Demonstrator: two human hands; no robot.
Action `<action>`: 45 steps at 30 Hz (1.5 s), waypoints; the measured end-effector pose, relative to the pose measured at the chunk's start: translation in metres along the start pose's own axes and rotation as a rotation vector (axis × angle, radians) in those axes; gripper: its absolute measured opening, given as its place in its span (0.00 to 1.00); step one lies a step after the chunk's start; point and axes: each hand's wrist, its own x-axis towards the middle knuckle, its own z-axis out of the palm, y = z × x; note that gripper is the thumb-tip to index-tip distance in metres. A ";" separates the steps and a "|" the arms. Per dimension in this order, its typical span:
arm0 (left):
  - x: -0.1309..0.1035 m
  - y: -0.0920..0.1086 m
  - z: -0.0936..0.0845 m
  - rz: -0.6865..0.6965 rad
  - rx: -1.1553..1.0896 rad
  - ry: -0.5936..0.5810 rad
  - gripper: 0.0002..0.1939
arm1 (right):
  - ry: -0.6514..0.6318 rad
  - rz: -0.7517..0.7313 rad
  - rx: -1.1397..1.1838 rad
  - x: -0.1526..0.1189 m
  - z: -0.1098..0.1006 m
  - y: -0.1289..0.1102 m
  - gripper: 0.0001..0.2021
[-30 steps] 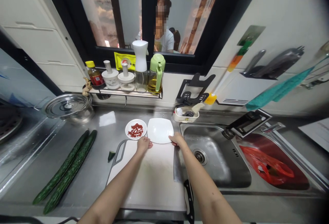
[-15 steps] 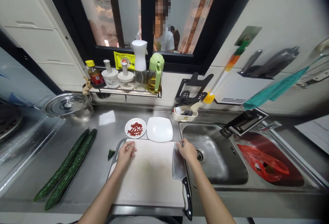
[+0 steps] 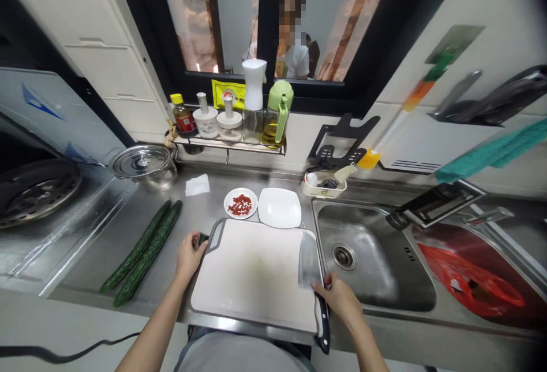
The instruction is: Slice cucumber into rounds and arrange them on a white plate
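My left hand (image 3: 190, 255) is closed on a small dark green cucumber piece (image 3: 203, 238), just left of the cutting board's handle. My right hand (image 3: 341, 297) is at the board's right edge, its thumb by the knife (image 3: 308, 264) where blade meets black handle; the fingers are bent and partly apart, and whether they grip anything is unclear. The knife lies along the right side of the white cutting board (image 3: 252, 281). Two long cucumbers (image 3: 147, 252) lie side by side on the steel counter at the left. Behind the board are a plate of red bits (image 3: 240, 204) and a white plate (image 3: 280, 208).
A sink (image 3: 363, 258) is right of the board, with a red bag (image 3: 474, 286) beyond it. A lidded pot (image 3: 147, 167) stands back left. Bottles and jars (image 3: 231, 124) line a rack under the window. A person (image 3: 294, 58) shows in the glass.
My left hand has moved left off the board and taken hold of the small cucumber piece. My right hand has come down along the knife toward its handle. The view has shifted left.
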 end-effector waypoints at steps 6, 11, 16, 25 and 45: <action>0.002 -0.002 0.001 -0.038 -0.016 0.000 0.18 | 0.009 0.040 -0.007 -0.004 0.005 -0.007 0.14; -0.004 0.012 -0.003 -0.054 -0.193 0.024 0.19 | 0.039 0.038 0.050 -0.004 0.008 -0.007 0.13; -0.018 0.040 0.012 -0.032 -0.550 -0.086 0.21 | 0.092 -0.018 0.190 0.001 0.016 0.003 0.13; -0.057 0.075 0.039 0.052 -0.520 -0.235 0.15 | 0.164 -0.145 0.586 0.002 0.027 0.001 0.10; -0.071 0.062 0.071 0.514 -0.193 -0.119 0.11 | 0.009 -0.361 -0.237 -0.047 0.001 -0.105 0.10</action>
